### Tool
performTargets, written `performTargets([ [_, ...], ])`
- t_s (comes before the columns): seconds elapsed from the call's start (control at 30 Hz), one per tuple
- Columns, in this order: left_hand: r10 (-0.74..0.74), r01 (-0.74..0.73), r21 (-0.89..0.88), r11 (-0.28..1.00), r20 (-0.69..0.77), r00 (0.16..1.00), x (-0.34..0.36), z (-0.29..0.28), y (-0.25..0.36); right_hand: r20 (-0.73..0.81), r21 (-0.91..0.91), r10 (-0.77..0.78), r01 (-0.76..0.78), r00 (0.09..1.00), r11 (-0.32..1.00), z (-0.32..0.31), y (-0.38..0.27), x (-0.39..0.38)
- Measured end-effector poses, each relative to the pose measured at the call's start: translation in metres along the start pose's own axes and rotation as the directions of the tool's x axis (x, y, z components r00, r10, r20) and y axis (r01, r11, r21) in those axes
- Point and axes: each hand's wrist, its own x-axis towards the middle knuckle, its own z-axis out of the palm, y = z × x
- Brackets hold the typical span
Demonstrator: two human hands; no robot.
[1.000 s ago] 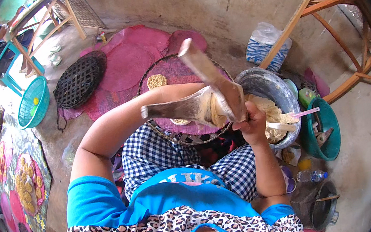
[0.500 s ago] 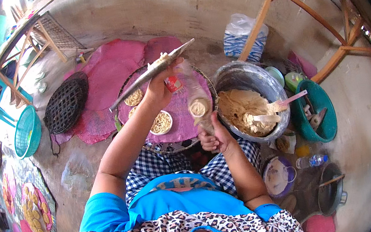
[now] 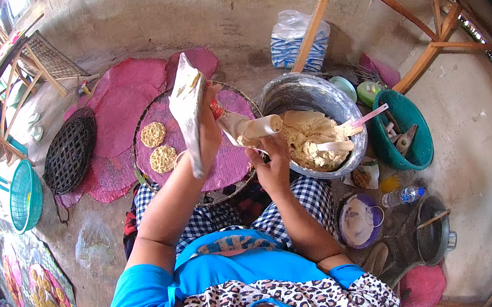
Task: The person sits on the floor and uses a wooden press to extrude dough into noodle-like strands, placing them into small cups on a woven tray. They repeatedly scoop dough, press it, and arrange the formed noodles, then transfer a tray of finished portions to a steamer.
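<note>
My left hand (image 3: 212, 134) is closed round a pale, flat, pointed board (image 3: 186, 102) smeared with dough, raised over the round pink-covered tray (image 3: 240, 165). My right hand (image 3: 274, 165) grips a pale, dough-coated tube (image 3: 258, 128) from below, its open end pointing right. The tube's other end lies close by my left hand; whether they touch I cannot tell. A small red piece (image 3: 216, 109) shows between them. Two discs of noodle-like dough strands, an upper disc (image 3: 153, 134) and a lower disc (image 3: 164, 158), rest on the tray's left side. My left forearm hides part of the tray.
To the right stands a big grey tub (image 3: 357, 133) of dough with a pink-handled tool (image 3: 370, 115) in it. Beyond are a green basin (image 3: 422, 147) of utensils, a water bottle (image 3: 403, 196) and a wooden frame (image 3: 414, 74). A black woven basket (image 3: 70, 150) lies left.
The board in my left hand has turned more upright, its doughy face now showing. The tube in my right hand has tipped sideways, its end now to the right. The whole view has shifted slightly.
</note>
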Motion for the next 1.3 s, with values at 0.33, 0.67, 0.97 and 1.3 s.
performTargets([
  [0.33, -0.012, -0.163, 0.512, 0.843, 0.320, 0.947, -0.057, -0.010, -0.043, -0.244, 0.019, 0.093, -0.091, 0.965, 0.996, 0.023, -0.009, 0.006],
  [0.67, 0.258, -0.258, 0.014, 0.966, 0.004, 0.966, -0.047, -0.003, -0.008, -0.140, 0.276, 0.419, -0.371, 0.897, 0.886, -0.037, 0.061, 0.010],
  [0.97, 0.320, -0.335, -0.086, 0.938, -0.148, 0.936, -0.007, 0.026, 0.030, 0.445, -0.848, 0.597, 0.099, 0.667, 0.521, -0.109, 0.145, 0.028],
  [1.3, 0.183, -0.182, -0.021, 0.983, 0.046, 0.982, 0.016, 0.049, 0.026, 0.411, -0.693, 0.761, -0.370, 0.503, 0.619, -0.188, 0.120, 0.007],
])
